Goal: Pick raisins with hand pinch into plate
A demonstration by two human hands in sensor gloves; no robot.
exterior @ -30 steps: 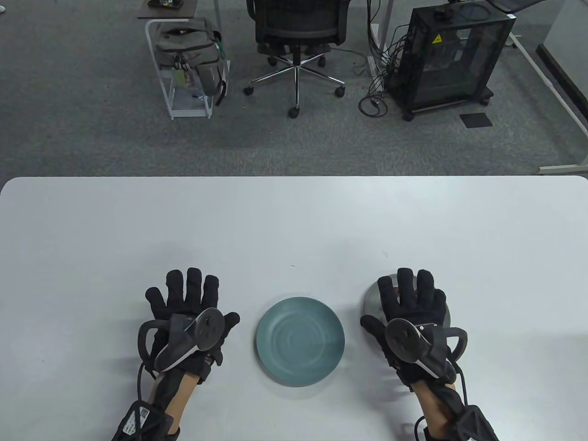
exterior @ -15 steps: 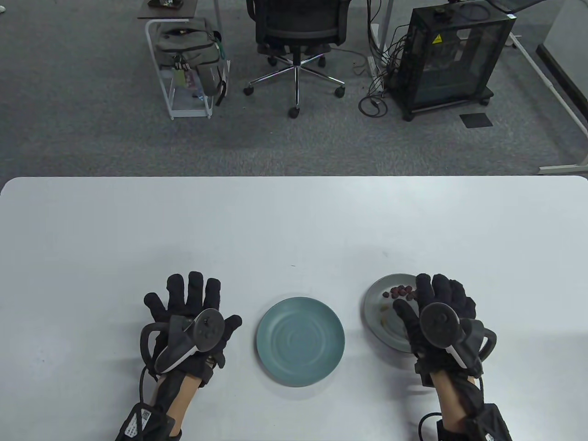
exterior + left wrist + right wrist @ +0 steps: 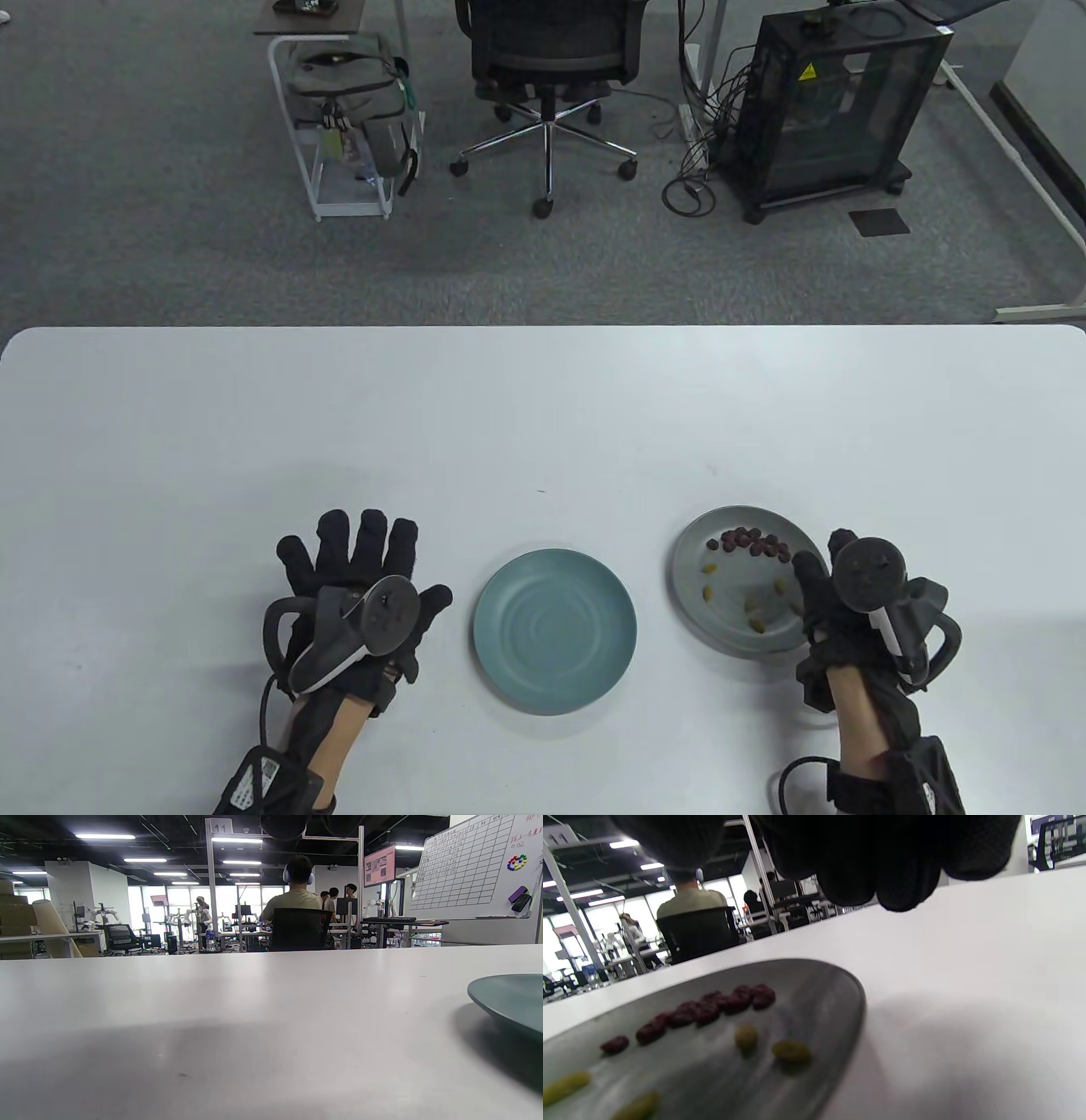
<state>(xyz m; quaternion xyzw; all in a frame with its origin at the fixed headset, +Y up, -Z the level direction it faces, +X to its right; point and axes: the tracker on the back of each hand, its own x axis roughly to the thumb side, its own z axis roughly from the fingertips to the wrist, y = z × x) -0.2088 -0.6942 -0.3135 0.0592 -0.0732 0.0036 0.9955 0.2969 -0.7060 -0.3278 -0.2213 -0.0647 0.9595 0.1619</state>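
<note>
Right grip [image 3: 836,586] at grey plate [image 3: 691,586] rim, beside raisins [image 3: 751,542].

"11" on post sign [image 3: 221,825]

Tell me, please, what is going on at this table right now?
A person in sensor gloves is set to move raisins between plates. The right hand hangs at the right edge of the grey plate, which holds dark red raisins and a few yellow raisins; it holds nothing visible. The left hand lies flat on the table with fingers spread. The teal plate between the hands has no raisins yet.
</note>
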